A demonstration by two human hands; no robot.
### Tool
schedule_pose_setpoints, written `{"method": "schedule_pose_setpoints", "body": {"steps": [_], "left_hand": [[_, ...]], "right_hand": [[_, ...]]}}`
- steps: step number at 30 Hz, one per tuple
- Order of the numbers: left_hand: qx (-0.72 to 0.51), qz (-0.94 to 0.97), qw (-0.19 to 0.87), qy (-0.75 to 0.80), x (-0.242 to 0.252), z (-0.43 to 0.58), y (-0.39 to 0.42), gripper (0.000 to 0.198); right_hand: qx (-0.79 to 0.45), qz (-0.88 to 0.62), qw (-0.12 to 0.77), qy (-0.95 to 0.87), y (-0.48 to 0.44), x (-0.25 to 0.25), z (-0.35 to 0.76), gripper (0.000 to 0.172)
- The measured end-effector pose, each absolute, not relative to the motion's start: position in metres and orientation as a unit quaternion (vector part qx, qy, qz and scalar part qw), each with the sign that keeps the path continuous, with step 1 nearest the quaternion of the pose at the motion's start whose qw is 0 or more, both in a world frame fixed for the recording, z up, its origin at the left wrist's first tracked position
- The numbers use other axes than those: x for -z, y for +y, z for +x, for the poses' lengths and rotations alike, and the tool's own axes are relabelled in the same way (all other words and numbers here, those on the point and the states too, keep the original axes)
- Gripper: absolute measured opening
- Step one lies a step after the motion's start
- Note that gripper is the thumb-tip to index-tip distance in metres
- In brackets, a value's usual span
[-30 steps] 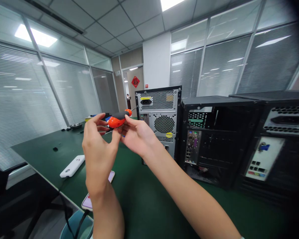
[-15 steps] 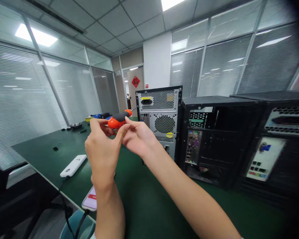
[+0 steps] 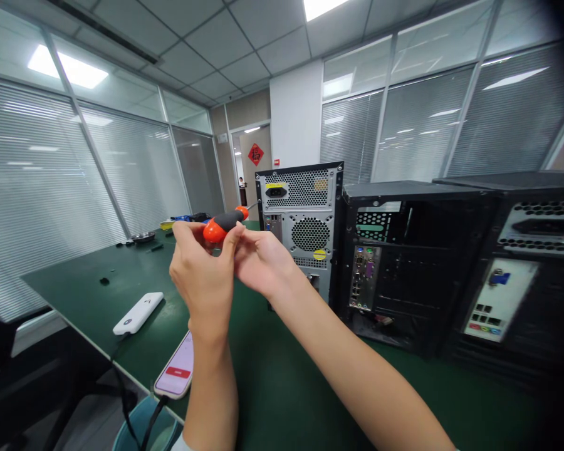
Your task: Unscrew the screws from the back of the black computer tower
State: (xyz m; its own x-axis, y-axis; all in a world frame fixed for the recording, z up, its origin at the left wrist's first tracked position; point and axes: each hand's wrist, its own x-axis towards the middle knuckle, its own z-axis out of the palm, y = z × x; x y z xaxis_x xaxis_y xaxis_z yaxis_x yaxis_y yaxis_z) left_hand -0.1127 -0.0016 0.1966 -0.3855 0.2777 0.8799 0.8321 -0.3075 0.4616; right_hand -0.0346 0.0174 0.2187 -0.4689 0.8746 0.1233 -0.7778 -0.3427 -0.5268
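Both hands (image 3: 204, 269) clamped on a screwdriver (image 3: 228, 220), tip (image 3: 252, 205) at the edge of a case (image 3: 310, 188) — two cases (image 3: 420, 257) alongside, phone (image 3: 175, 368) and white device (image 3: 138, 313) on the green desk (image 3: 75, 282), blinds (image 3: 32, 207) along glass walls.

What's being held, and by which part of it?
An orange-and-grey screwdriver with a metal shaft, by its bulbous handle: left hand around the rear end, right hand farther forward; fingers partly hidden.
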Motion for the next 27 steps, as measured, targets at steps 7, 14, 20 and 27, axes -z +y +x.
{"method": "schedule_pose_setpoints", "body": {"steps": [7,14,20,27], "left_hand": [[0.653,-0.500,0.231,-0.521,-0.197,-0.106,0.000,0.043],[0.659,-0.504,0.226,-0.510,-0.198,-0.103,-0.001,0.039],[0.660,-0.511,0.222,-0.504,-0.198,-0.104,-0.003,0.038],[0.658,-0.521,0.211,-0.501,-0.197,-0.105,-0.003,0.033]], "right_hand": [[-0.811,-0.100,0.515,-0.259,0.015,-0.221,-0.033,0.034],[-0.807,-0.097,0.515,-0.271,0.015,-0.220,-0.031,0.033],[-0.804,-0.092,0.508,-0.294,0.016,-0.220,-0.029,0.028],[-0.813,-0.105,0.482,-0.311,0.012,-0.222,-0.021,0.027]]}}
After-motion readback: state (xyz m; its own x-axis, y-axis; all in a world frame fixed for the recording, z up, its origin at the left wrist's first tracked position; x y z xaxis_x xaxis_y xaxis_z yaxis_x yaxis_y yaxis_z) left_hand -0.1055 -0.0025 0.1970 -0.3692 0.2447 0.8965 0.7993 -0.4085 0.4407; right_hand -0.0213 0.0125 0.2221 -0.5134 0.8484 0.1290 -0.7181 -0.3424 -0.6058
